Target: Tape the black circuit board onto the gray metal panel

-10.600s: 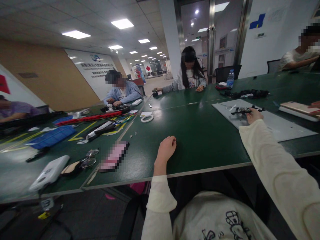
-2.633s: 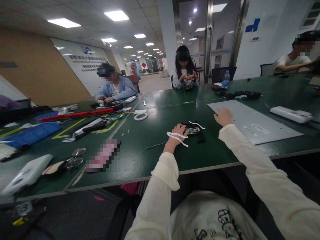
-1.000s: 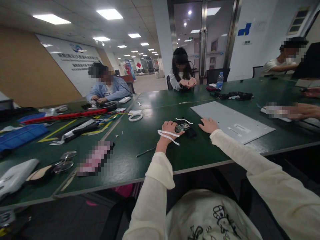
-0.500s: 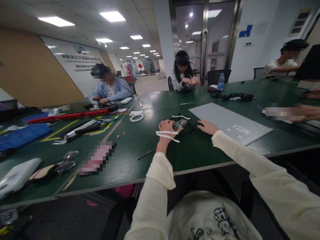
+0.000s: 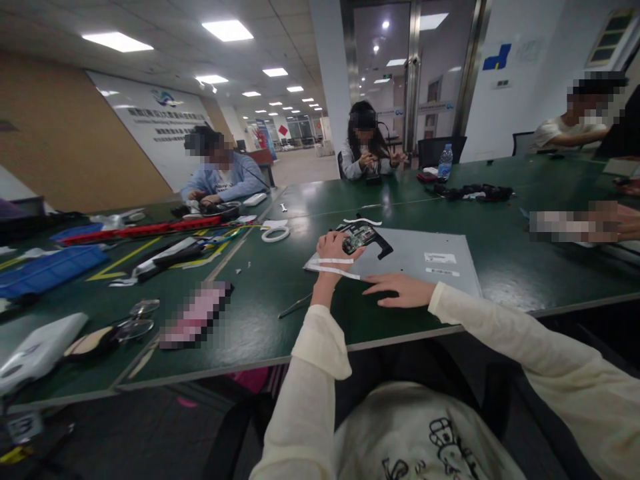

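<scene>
My left hand [image 5: 336, 248] is closed around the left end of a small green circuit board [image 5: 361, 235] with a black frame piece [image 5: 384, 251] beside it. One white strip [image 5: 363, 221] lies just behind the board, and other white strips [image 5: 333, 269] cross my left wrist area. Beneath the board is a flat grey panel [image 5: 413, 250] with two white labels. My right hand [image 5: 403, 291] is open, fingers stretched out low along the panel's near edge; whether it touches the panel I cannot tell. A thin dark rod [image 5: 295, 307] lies left of my left wrist.
A white tape roll [image 5: 275, 234], a small wrench [image 5: 284, 208], a blurred pink item [image 5: 196, 315], glasses [image 5: 137, 320] and a blue tray [image 5: 50, 270] occupy the left side. A water bottle [image 5: 445, 163] stands at the back. Several co-workers sit around the green table [image 5: 270, 287].
The grey panel has slid left and now lies under the circuit board. My right hand has moved left and nearer to me. My left hand stays on the board.
</scene>
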Demonstrator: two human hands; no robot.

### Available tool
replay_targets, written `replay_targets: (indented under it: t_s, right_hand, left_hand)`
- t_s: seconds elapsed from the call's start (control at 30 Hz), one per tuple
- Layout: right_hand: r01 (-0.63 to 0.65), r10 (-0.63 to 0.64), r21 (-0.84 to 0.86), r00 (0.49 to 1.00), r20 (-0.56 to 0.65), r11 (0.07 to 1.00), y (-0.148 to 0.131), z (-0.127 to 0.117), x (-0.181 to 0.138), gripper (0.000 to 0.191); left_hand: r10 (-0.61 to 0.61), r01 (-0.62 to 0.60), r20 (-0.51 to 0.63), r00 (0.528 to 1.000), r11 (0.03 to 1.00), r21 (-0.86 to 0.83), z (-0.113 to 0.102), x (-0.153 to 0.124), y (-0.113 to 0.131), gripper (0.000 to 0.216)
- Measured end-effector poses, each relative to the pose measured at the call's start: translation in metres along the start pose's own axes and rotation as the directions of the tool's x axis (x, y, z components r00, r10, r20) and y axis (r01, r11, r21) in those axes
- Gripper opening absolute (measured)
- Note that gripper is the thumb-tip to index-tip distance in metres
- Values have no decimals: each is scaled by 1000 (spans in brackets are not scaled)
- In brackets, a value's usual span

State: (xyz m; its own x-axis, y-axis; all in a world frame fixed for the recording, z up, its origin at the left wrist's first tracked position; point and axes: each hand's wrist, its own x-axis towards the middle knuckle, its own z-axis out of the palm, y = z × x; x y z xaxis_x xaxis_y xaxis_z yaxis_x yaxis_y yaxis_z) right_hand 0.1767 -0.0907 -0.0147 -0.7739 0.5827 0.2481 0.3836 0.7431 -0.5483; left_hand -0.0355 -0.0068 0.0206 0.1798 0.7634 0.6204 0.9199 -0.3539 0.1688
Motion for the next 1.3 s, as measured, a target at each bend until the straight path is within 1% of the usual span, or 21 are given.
replay_targets:
  t_s: [0.1,0.17,0.27,0.4,0.6,0.73,0.87,0.97,1.07,1.3]
  right_hand:
    - [103,-110,98,992,61,990,-13,1,1,42]
    - [146,-160,167,985,72,975,-19,2,2,39]
    - [189,-209,210,975,80,959,-24,2,3,37]
    - [180,-205,214,974,101,960,-24,3,4,36]
    - [185,-214,261,973,90,948,-24,2,4,34]
    - [196,-233,280,967,107,940,-24,1,4,36]
    - [181,-229,337,967,110,924,-24,-1,4,37]
    - [146,-205,371,971,125,917,-25,-2,3,38]
    - [140,-209,401,969,135,905,-24,-3,3,39]
    - [134,-213,445,968,132,886,-27,-6,4,39]
  left_hand:
    - [101,-100,52,994,995,-13,3,-2,4,54]
    - [159,-157,90,983,987,-23,7,-3,6,53]
    - [191,-191,152,970,981,-15,14,-5,6,53]
    - [215,-217,216,952,976,-12,24,-7,0,54]
    - [261,-256,307,915,965,-55,34,-7,-11,57]
    - [304,-290,336,892,953,-93,32,-9,-14,57]
    - [301,-287,364,881,953,-92,27,-10,-13,55]
    - [304,-292,400,865,952,-92,23,-11,-12,52]
    - [295,-283,433,852,955,-93,21,-11,-11,52]
    - [274,-270,450,850,960,-75,23,-13,-8,51]
